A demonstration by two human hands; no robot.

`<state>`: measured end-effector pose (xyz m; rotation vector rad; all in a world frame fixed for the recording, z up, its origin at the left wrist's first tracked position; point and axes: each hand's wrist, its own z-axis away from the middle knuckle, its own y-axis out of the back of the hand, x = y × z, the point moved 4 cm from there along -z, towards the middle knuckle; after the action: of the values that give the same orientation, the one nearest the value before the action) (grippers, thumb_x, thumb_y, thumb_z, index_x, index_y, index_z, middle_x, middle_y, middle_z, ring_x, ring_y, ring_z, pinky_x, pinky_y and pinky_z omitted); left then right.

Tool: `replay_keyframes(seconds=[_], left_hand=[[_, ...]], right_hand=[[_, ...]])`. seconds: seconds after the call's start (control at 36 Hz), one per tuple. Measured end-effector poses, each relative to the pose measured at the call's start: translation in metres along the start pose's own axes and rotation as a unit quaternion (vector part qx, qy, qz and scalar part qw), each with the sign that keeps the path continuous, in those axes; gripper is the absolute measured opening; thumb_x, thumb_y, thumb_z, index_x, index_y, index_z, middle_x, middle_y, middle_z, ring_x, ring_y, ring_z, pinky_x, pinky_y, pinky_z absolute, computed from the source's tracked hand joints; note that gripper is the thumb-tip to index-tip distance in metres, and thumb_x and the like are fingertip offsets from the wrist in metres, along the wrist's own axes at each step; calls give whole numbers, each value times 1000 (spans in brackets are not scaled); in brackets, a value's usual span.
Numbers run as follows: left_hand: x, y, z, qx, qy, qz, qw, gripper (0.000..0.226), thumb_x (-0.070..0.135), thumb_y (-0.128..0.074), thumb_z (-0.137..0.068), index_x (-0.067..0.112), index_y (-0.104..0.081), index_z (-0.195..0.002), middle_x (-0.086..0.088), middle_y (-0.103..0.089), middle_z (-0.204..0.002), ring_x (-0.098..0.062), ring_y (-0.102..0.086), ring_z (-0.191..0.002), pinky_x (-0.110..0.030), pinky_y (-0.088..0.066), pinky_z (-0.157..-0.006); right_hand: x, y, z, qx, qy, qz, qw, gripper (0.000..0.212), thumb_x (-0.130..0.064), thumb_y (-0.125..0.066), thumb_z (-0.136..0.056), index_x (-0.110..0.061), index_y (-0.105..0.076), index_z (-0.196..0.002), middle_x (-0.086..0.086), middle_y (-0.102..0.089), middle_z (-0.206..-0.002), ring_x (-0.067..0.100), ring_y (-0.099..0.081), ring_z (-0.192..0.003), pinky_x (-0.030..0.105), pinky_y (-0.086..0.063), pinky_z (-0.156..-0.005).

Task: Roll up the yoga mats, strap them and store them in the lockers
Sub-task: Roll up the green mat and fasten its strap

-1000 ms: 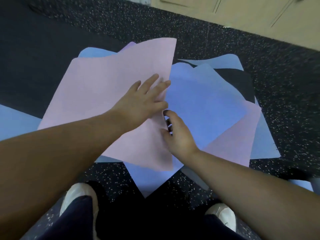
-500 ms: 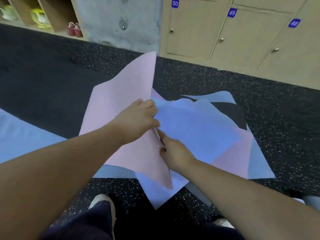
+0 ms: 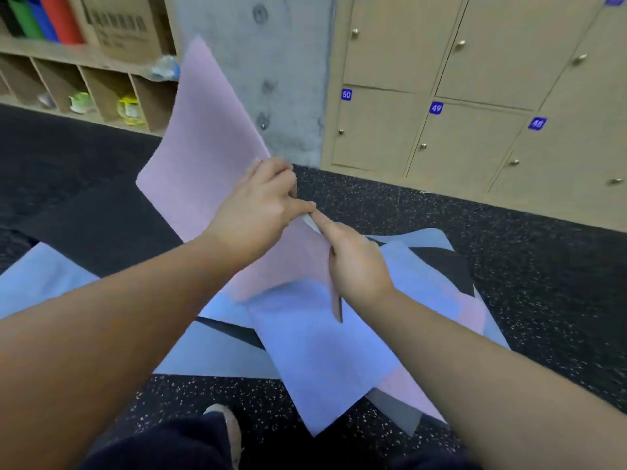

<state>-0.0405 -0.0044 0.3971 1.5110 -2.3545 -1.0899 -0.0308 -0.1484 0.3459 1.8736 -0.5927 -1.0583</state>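
A pink yoga mat [image 3: 200, 140] is lifted off the pile and stands nearly upright in front of me. My left hand [image 3: 258, 212] grips its near edge from the left. My right hand [image 3: 356, 262] pinches the same edge lower down, index finger stretched along it. Under them lies a heap of flat mats on the floor: a blue mat [image 3: 325, 354] on top, another pink mat [image 3: 407, 388] and a dark mat [image 3: 441, 266] beneath. Wooden lockers [image 3: 458, 96] numbered 50, 49 and 48 line the back right wall, all doors closed.
A concrete pillar [image 3: 271, 62] rises behind the lifted mat. Open cubby shelves [image 3: 84, 93] with a cardboard box [image 3: 125, 28] and coloured rolls stand at the back left. Another blue mat [image 3: 37, 283] lies at left on the speckled black floor [image 3: 543, 266]. My shoe [image 3: 224, 422] is below.
Both hands have raised the pink mat from lying on the pile to nearly upright. My view has tilted up, bringing the lockers, pillar and shelves into sight.
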Motion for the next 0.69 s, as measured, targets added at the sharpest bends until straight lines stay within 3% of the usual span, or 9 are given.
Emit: replay_keyframes(seconds=[0.19,0.28,0.33,0.36,0.44,0.53,0.58,0.64,0.69], left_hand=[[2,8,-9,32,67,10,997,31,4,-53,-84,13,-76,-102,-18,-62,-90,-30,-41,-103,-47,-52,-74],[5,5,-13,10,105,25,994,35,5,-49,-83,15,-75,-105,-21,-63,-102,-34,-42,-112,-51,-53,-79],[8,2,-17,0,115,20,993,35,0,-58,-81,15,-74,-108,-22,-63,-109,-40,-47,-114,-52,-53,-82],[9,-2,-17,-5,117,20,993,39,-5,-67,-76,14,-73,-110,-23,-63,-111,-41,-48,-115,-53,-52,-83],[17,-16,-12,-37,117,30,992,60,-15,-75,-65,14,-69,-117,-24,-62,-116,-45,-49,-118,-52,-53,-80],[26,-41,10,-94,114,26,989,79,-23,-73,-51,13,-67,-121,-26,-63,-116,-51,-57,-111,-49,-55,-70],[32,-65,31,-141,117,26,983,91,-25,-72,-46,13,-62,-128,-27,-62,-119,-51,-57,-111,-49,-55,-73],[41,-90,51,-207,115,58,970,98,-24,-68,-54,16,-49,-141,-28,-56,-129,-50,-52,-120,-51,-51,-88],[49,-121,77,-317,123,86,937,91,-18,-50,-80,25,-18,-153,-18,-32,-153,-37,-28,-142,-39,-29,-113]], right_hand=[[-2,35,-3,57,-11,111,992,94,11,-45,-80,-43,-16,-151,4,-24,-159,30,-55,-122,34,-47,-82],[0,46,-5,109,10,140,984,93,18,-53,-67,-30,-40,-146,11,-43,-149,34,-69,-83,27,-43,-57],[7,53,-4,150,14,156,976,88,21,-61,-55,-21,-60,-132,15,-61,-130,32,-65,-54,23,-37,-46],[11,56,-3,161,12,169,972,85,21,-64,-55,-20,-62,-130,13,-63,-128,34,-67,-59,25,-42,-45],[29,54,-2,173,2,182,968,78,21,-59,-72,-23,-55,-137,6,-56,-138,43,-60,-113,39,-56,-64],[44,40,3,179,34,205,962,78,27,-66,-55,-16,-68,-121,8,-69,-118,46,-64,-104,36,-56,-50],[58,21,8,170,57,234,956,68,23,-55,-59,-14,-72,-113,8,-72,-110,44,-67,-97,37,-57,-52],[70,2,15,140,63,238,959,64,10,-32,-67,-15,-75,-107,6,-74,-105,40,-70,-93,36,-58,-55],[86,-19,22,97,45,238,965,70,1,-20,-69,-15,-74,-109,5,-73,-109,39,-69,-97,38,-60,-62]])
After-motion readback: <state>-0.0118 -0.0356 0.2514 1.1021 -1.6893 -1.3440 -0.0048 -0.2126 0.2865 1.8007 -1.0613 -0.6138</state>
